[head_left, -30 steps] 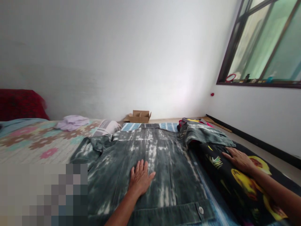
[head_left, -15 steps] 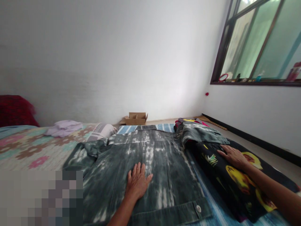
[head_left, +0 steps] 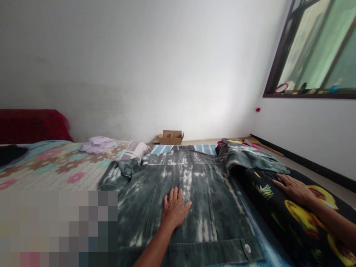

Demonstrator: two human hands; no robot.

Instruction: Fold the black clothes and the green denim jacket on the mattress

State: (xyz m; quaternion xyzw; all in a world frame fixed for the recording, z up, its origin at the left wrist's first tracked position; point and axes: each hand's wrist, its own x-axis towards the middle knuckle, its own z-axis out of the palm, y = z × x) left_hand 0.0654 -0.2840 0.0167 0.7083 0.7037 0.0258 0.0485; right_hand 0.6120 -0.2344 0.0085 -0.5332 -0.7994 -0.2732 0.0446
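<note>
A dark green-grey tie-dye denim jacket point(head_left: 191, 211) lies spread out, back side up, its collar pointing toward the wall. Flat on the middle of its back rests my left hand point(head_left: 174, 209), fingers apart. My right hand point(head_left: 294, 189) lies stretched out on a black cloth with a yellow print point(head_left: 275, 218), its fingertips at the end of the jacket's right sleeve point(head_left: 250, 159). That sleeve reaches over the black cloth. On the other side, the left sleeve point(head_left: 119, 174) is bunched beside the body.
Blue striped bedding point(head_left: 260, 230) shows under the jacket. Folded clothes point(head_left: 236, 141) are stacked behind the right sleeve. Leftward are a flowered blanket point(head_left: 72, 167), a lilac cloth point(head_left: 98, 144) and a red cover point(head_left: 33, 124). A cardboard box point(head_left: 171, 138) stands by the wall. A pixelated patch hides the lower left.
My view has turned left, so everything sits further right in the picture. Both hands rest in nearly the same places on the cloth.
</note>
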